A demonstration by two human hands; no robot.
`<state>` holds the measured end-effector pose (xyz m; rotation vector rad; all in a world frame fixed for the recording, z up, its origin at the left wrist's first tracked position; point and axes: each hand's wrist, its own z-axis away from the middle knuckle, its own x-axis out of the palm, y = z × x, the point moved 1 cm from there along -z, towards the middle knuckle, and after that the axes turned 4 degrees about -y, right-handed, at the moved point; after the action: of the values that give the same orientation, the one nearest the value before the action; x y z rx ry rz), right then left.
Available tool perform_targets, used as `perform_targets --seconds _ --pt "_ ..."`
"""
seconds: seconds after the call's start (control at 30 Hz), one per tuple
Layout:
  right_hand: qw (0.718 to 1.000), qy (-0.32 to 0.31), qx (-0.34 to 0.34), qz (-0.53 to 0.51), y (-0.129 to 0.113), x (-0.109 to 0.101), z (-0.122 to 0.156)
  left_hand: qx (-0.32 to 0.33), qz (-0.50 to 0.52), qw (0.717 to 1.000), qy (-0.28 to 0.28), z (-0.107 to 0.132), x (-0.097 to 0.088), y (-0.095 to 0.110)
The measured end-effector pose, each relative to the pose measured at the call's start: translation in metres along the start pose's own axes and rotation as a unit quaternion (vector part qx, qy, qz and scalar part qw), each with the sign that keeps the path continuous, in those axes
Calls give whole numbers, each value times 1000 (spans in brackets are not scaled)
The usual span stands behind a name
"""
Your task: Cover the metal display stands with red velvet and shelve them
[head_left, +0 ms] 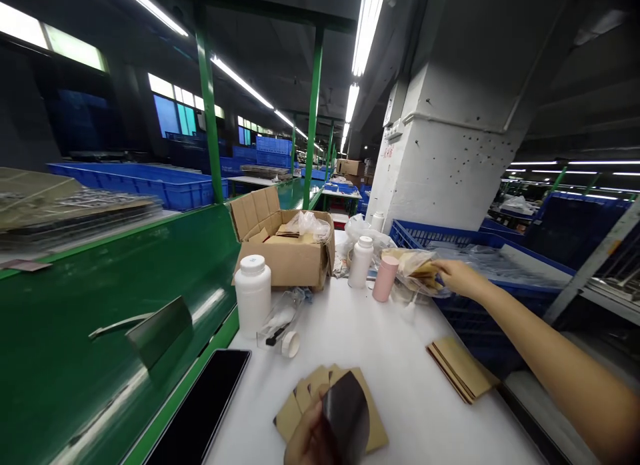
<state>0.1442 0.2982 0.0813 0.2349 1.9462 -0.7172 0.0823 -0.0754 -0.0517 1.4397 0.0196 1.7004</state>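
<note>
My left hand (pixel 307 438) is low at the front of the white table (pixel 390 345), closed on a dark, curved flexible sheet (pixel 347 418) held over a fan of brown cards (pixel 325 401). My right hand (pixel 453 277) reaches far right, its fingers closed on a clear plastic bag of brown pieces (pixel 413 268) at the edge of a blue crate (pixel 425 237). A stack of brown cards (pixel 463 368) lies between the two hands, near the table's right edge.
An open cardboard box (pixel 285 248), a wide white bottle (pixel 253 293), a slim white bottle (pixel 361 261), a pink cup (pixel 385 278) and a clear case (pixel 280 321) stand at the back. A green conveyor (pixel 100 331) runs along the left; a black panel (pixel 205 405) lies beside it.
</note>
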Motion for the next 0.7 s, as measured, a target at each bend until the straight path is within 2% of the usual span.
perform_targets --seconds 0.07,0.13,0.17,0.23,0.27,0.3,0.4,0.47,0.53,0.6,0.7 --pt "998 47 -33 3 -24 -8 53 -10 18 1000 6 10 10 0" --pt "974 185 -127 -15 -61 -1 117 2 43 999 -7 21 17 -2" --pt "954 237 -180 -34 -83 9 151 12 52 998 -27 26 19 -3" --pt "923 259 -280 -46 -127 39 209 33 50 994 -91 38 21 -6" --pt "915 267 -301 -39 -146 56 232 44 40 991 -122 44 21 -8" --pt "913 290 -287 -34 -162 71 249 52 27 987 -146 50 20 -10" --pt "910 339 -238 -23 -189 98 269 90 -6 983 -159 68 15 -15" --pt "903 363 -228 -38 -192 101 268 136 -36 978 -156 76 10 -19" --pt "898 383 -207 -65 -187 96 266 179 -84 963 -184 81 5 -24" --pt "897 401 -162 -90 -181 89 266 232 -142 934 -231 83 0 -27" --pt "890 429 -104 -114 -172 76 270 316 -252 861 -310 90 -4 -21"
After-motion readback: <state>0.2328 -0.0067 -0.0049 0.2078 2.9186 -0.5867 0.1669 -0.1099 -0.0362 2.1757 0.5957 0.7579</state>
